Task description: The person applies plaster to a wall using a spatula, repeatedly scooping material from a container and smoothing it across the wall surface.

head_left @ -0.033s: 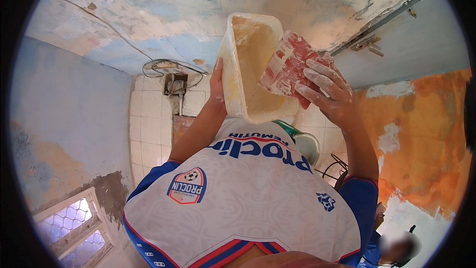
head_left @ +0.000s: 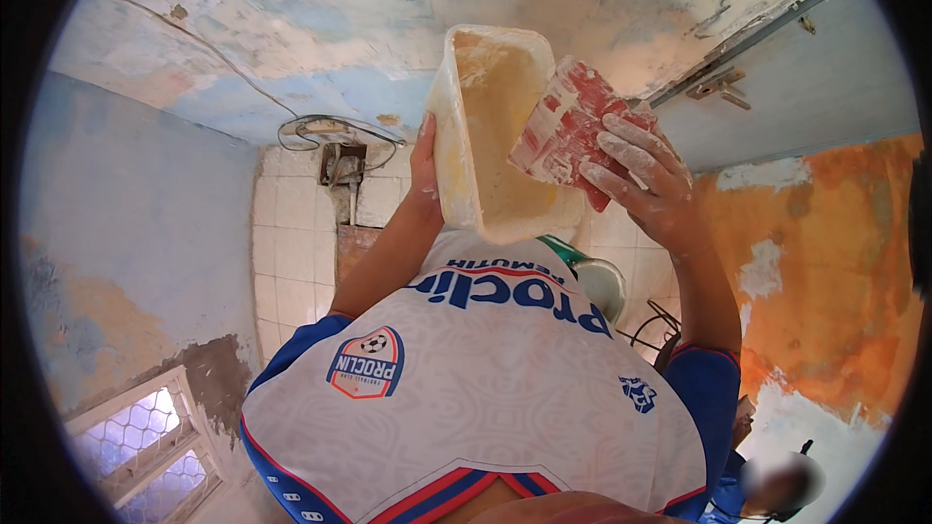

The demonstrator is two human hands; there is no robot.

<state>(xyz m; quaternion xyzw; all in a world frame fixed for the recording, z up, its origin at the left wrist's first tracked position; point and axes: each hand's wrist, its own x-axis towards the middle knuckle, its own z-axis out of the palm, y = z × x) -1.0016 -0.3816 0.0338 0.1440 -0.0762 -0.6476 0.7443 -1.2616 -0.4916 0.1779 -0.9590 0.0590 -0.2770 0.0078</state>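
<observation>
Cream tub point(head_left: 485, 126), red white-smeared scraper point(head_left: 568, 126)

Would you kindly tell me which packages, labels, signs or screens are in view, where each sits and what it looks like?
Tub: held up by the left hand at top centre; rectangular, whitish plastic, yellowed inside, no label showing.
Badge: on the shirt, lower left; shield-shaped, red and blue with a ball.
Lettering band: across the shirt's upper part; blue with red trim.
No signs or screens.

Left hand point(head_left: 424, 170) carries cream tub point(head_left: 482, 126), putty point(head_left: 505, 175) inside; right hand point(head_left: 646, 180) holds red scraper point(head_left: 563, 131).
</observation>
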